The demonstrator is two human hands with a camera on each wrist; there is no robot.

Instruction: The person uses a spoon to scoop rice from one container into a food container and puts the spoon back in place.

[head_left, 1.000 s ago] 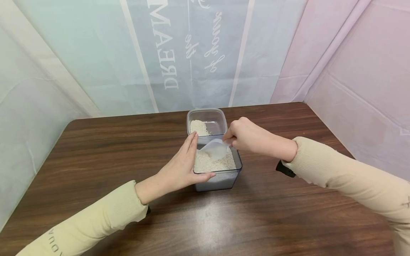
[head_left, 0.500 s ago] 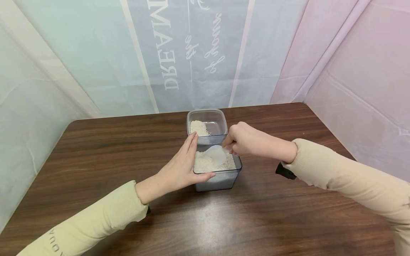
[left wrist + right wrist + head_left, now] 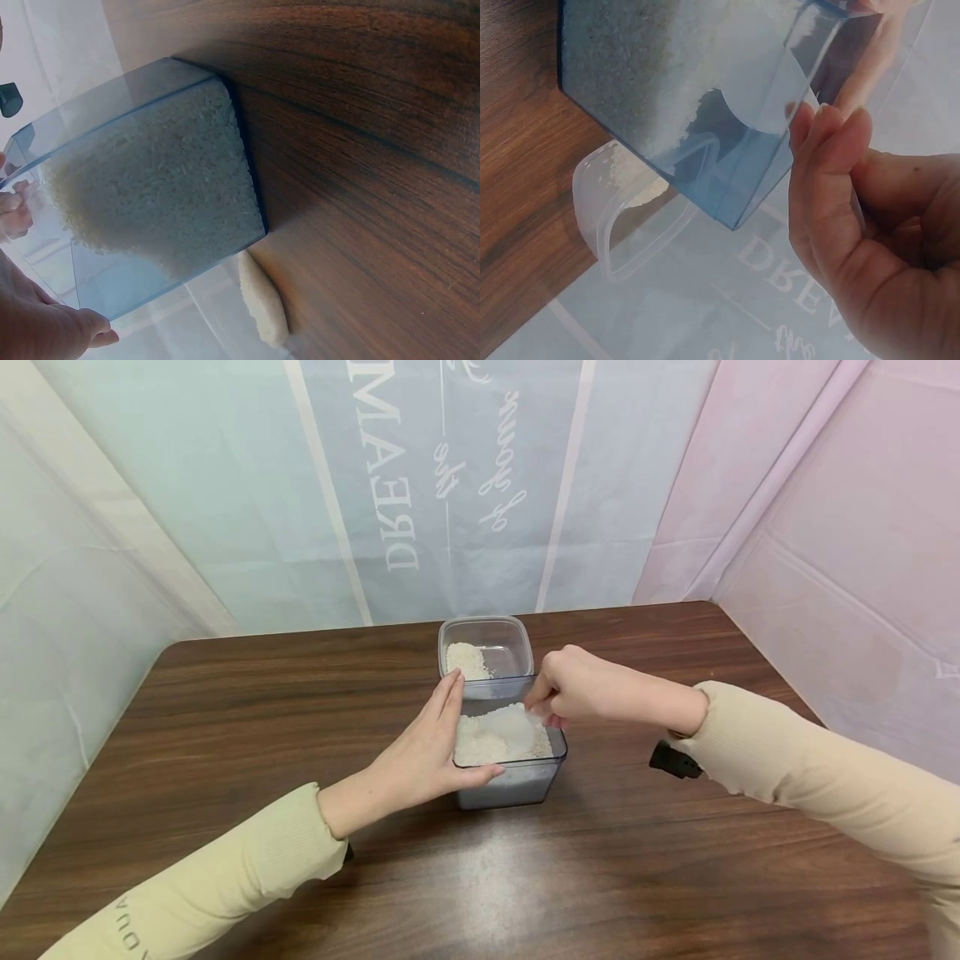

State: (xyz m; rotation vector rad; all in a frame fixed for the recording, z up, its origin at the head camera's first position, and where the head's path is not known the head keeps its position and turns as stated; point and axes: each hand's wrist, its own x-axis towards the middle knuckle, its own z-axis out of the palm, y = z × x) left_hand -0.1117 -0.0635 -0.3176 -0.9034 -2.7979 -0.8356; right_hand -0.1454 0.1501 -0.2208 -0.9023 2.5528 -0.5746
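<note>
A clear bluish storage box (image 3: pixel 513 787), mostly full of white rice (image 3: pixel 477 745), stands upright on the table. My left hand (image 3: pixel 423 756) holds it at its left side, with the thumb across the near wall and the fingers stretched along the rim towards the far corner. The right hand (image 3: pixel 581 685) pinches the handle of a translucent white scoop (image 3: pixel 510 727) above the box's right rim. Through the wall in the right wrist view, the bowl of the scoop (image 3: pixel 761 82) is down inside the box against the rice. My fingers hide most of its handle.
Directly behind the box sits a shallower clear plastic container (image 3: pixel 513 652) with a small heap of rice (image 3: pixel 465 660) on its left. Both stand on a dark wooden table (image 3: pixel 300 727). A printed cloth (image 3: pixel 480 485) hangs behind the table's far edge.
The scoop has tipped from a raised, slanted pose to lie lower and flatter in the rice. The right hand has shifted slightly downward and to the right. My left hand and both containers stay put.
</note>
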